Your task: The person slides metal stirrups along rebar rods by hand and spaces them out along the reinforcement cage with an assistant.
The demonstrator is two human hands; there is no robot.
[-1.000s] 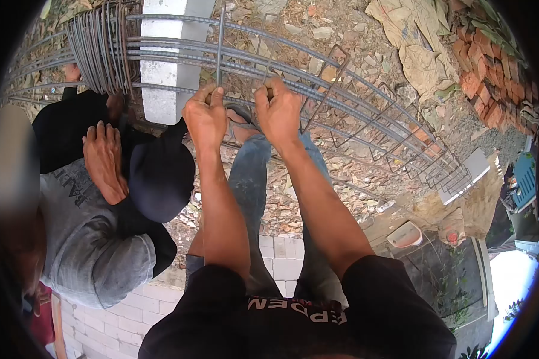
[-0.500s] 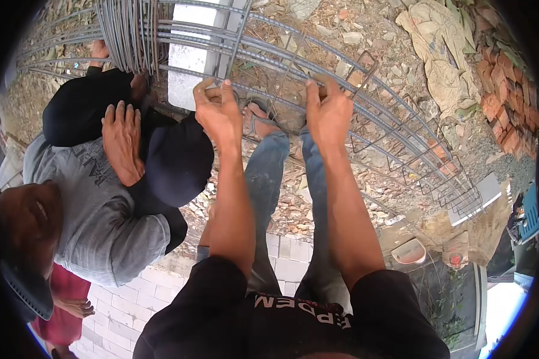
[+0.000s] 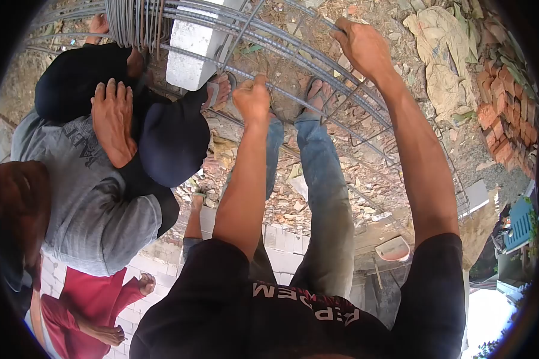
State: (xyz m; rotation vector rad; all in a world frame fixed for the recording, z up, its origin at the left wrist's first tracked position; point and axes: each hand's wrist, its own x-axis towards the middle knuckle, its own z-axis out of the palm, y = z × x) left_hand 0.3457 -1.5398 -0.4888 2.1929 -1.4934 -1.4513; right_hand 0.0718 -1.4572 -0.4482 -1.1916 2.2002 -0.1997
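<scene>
A long rebar cage (image 3: 305, 58) of ribbed bars and square stirrups crosses in front of me. My left hand (image 3: 251, 100) is closed around its near bar (image 3: 293, 99). Farther out and to the right, my right hand (image 3: 363, 51) grips the far bar (image 3: 308, 12) with thumb and fingers. Grey stirrups (image 3: 126, 24) are bunched tightly together on the bars at the upper left. Under the cage lies a pale concrete block (image 3: 188, 69), left of my left hand.
A co-worker in a grey shirt (image 3: 96, 209) crouches at my left, one hand (image 3: 113, 122) on a knee. Behind stands a person in red (image 3: 90, 293). Stacked bricks (image 3: 502, 119) and a crumpled tan cloth (image 3: 443, 60) lie at right. Rubble (image 3: 287, 206) covers the ground.
My right hand has moved outward and right, from the nearer bars to the far bar. My left hand has shifted right along the near bar and closed. The person in red shows more.
</scene>
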